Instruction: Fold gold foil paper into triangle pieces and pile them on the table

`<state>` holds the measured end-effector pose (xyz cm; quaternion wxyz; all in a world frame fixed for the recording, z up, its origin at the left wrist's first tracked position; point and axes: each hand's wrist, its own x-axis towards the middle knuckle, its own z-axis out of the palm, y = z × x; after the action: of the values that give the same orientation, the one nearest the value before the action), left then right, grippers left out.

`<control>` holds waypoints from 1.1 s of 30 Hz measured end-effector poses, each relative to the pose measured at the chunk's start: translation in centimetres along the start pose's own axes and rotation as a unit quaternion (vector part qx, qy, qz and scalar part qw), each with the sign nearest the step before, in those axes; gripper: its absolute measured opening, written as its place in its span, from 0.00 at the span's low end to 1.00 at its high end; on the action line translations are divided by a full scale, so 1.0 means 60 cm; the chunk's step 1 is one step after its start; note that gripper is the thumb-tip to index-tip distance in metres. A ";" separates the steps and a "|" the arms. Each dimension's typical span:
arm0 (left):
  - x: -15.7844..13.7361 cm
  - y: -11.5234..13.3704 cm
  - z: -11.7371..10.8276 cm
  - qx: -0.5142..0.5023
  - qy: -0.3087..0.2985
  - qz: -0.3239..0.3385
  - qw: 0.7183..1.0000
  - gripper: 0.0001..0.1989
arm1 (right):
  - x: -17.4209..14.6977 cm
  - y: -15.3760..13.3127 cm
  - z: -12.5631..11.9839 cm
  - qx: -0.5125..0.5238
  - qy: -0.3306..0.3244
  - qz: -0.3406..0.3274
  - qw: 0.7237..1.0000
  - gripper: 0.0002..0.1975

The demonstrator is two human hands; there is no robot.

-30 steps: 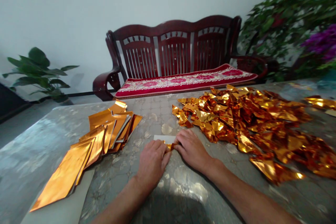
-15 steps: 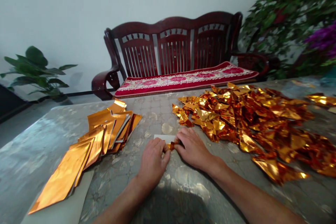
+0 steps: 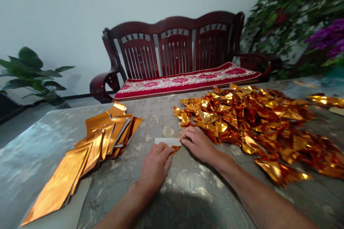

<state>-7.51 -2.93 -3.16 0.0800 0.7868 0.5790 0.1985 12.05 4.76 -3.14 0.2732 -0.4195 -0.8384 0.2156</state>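
Note:
A sheet of gold foil paper (image 3: 168, 141) lies on the table between my hands, its white back showing along the far edge. At its near right a folded corner (image 3: 176, 148) shows the orange-gold side. My left hand (image 3: 156, 162) presses down on the paper from the left, its fingers together and partly covering it. Over at the right end, my right hand (image 3: 197, 145) has its fingers curled and pinched at the paper's edge. The fingertips partly hide the fold.
Fanned gold foil sheets (image 3: 60, 182) lie at the left on a pale board (image 3: 77, 200). A large heap of folded gold foil pieces (image 3: 242, 114) covers the right side of the patterned table (image 3: 129, 204). Beyond stands a dark wooden bench (image 3: 174, 39), with plants (image 3: 34, 75) at both sides.
My left hand has flattened somewhat over the paper, and my right hand has shifted slightly up and away from it. More of the white back and a flatter gold corner now show.

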 end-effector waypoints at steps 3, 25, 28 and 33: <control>-0.001 -0.001 0.001 0.005 0.000 0.003 1.000 0.10 | 0.005 0.005 -0.002 -0.006 0.008 0.015 1.000 0.04; -0.002 0.001 -0.002 0.038 -0.017 0.041 0.998 0.09 | 0.011 0.002 0.000 -0.037 -0.026 0.029 0.999 0.05; -0.001 0.001 -0.003 0.060 -0.019 0.064 0.996 0.09 | 0.012 0.000 0.000 -0.038 -0.031 0.032 0.998 0.05; 0.003 0.005 -0.008 0.110 -0.053 0.103 0.987 0.09 | 0.015 -0.005 0.001 -0.041 -0.038 0.055 0.997 0.06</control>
<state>-7.39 -2.94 -2.59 0.0029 0.8554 0.5084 0.0989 11.38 5.30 -2.74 0.2113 -0.4672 -0.8320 0.2117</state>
